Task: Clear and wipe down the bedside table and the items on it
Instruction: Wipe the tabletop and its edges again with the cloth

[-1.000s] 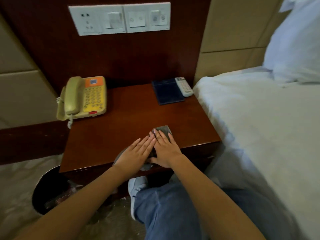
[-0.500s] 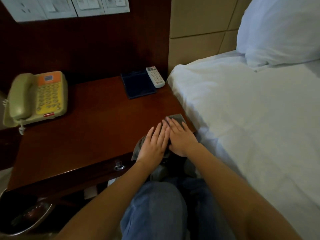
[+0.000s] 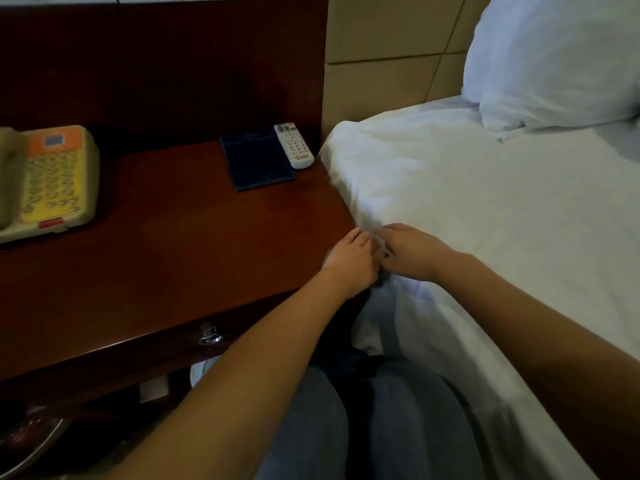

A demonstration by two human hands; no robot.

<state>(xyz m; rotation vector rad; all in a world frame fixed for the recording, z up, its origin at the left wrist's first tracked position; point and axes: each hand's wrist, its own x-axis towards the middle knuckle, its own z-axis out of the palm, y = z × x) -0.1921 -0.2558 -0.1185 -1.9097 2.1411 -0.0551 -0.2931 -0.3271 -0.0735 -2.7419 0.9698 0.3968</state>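
Observation:
The dark wooden bedside table point(image 3: 166, 258) carries a beige and yellow telephone point(image 3: 55, 181) at the left, plus a dark blue folder point(image 3: 258, 161) and a white remote point(image 3: 294, 145) at the back right. Both hands meet at the table's front right corner, against the bed sheet. My left hand point(image 3: 349, 261) and my right hand point(image 3: 412, 252) have their fingers curled onto a grey cloth point(image 3: 326, 259). The cloth is almost wholly hidden under them; only a thin grey edge shows beside the left hand.
A white bed point(image 3: 502, 220) with a pillow point(image 3: 554, 57) presses against the table's right side. A metal drawer handle point(image 3: 210, 336) sits on the table front. A dark bin point(image 3: 31, 445) stands at the lower left. My jeans-clad knees point(image 3: 346, 427) are below the hands.
Both hands slid the cloth rightward along the table's front edge to the corner by the bed. Their fingers went from flat to curled. The view turned right.

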